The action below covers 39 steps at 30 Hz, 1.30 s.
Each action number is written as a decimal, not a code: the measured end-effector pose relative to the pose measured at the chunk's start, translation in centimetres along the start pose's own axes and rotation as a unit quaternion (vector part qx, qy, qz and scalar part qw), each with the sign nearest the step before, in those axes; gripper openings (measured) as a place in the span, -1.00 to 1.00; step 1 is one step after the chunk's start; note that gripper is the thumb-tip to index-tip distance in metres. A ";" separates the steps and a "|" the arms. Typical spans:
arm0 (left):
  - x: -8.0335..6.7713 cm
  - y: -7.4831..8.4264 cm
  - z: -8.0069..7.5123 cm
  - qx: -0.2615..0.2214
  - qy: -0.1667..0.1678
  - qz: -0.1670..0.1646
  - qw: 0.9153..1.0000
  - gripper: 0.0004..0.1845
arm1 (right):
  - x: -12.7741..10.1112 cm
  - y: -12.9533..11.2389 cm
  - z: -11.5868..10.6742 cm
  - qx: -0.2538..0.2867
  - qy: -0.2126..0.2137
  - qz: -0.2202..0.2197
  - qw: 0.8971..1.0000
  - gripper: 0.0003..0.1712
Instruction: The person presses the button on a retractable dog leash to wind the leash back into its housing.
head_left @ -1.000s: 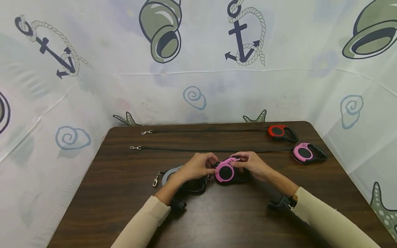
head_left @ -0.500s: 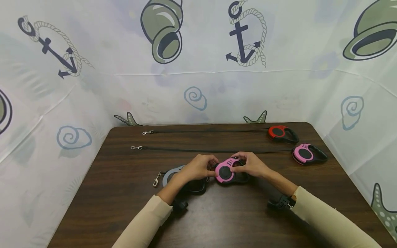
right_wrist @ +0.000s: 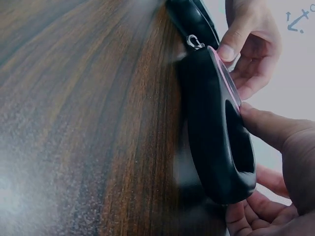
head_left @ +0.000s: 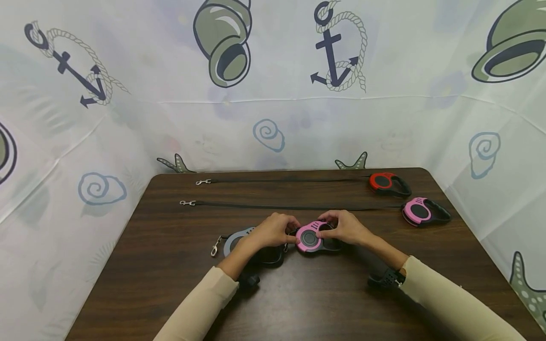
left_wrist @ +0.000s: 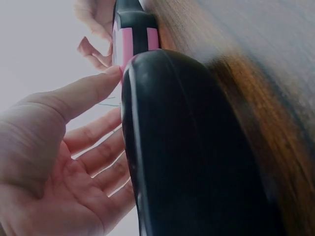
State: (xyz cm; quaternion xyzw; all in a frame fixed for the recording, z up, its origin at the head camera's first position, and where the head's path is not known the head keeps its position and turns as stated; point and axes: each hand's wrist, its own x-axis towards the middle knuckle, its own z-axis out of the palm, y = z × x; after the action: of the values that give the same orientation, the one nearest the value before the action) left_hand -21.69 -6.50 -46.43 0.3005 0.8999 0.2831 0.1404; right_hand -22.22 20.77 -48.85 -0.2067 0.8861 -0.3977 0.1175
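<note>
One pink leash [head_left: 308, 239]: held at the middle of the bench [head_left: 298, 303], just beside the grey leash [head_left: 233, 240].
Left hand [head_left: 274, 231]: we pinch its left edge.
Right hand [head_left: 347, 228]: we grip its handle side.

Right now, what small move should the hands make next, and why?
I'd probably have the left hand take the metal clip and ease it leftward while the right hand steadies the near pink leash. The clip sits close to that leash's front end, whereas the red leash and far pink leash lie with straps stretched leftward.
</note>
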 end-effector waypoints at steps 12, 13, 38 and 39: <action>-0.5 -0.6 -0.2 -0.010 0.016 0.020 1.000 -0.63 | -0.3 0.0 -0.6 -0.030 0.009 -0.011 0.999 -0.41; -0.5 -0.7 -0.2 -0.010 0.020 0.022 0.999 -0.63 | -0.3 0.0 -0.7 -0.028 0.008 -0.014 0.999 -0.41; -4.7 -5.7 -4.8 -0.060 0.115 0.030 0.991 -0.49 | -1.5 2.8 -7.6 0.027 -0.033 -0.050 0.998 -0.37; -5.0 -5.9 -5.1 -0.063 0.117 0.028 0.991 -0.48 | -1.5 2.9 -7.9 0.024 -0.033 -0.053 0.998 -0.37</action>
State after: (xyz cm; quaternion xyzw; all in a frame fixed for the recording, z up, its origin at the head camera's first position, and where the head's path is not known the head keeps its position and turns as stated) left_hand -22.71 -15.70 -45.43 0.2812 0.8815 0.3767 0.0443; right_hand -24.59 28.38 -45.76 -0.2632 0.8599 -0.4175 0.1302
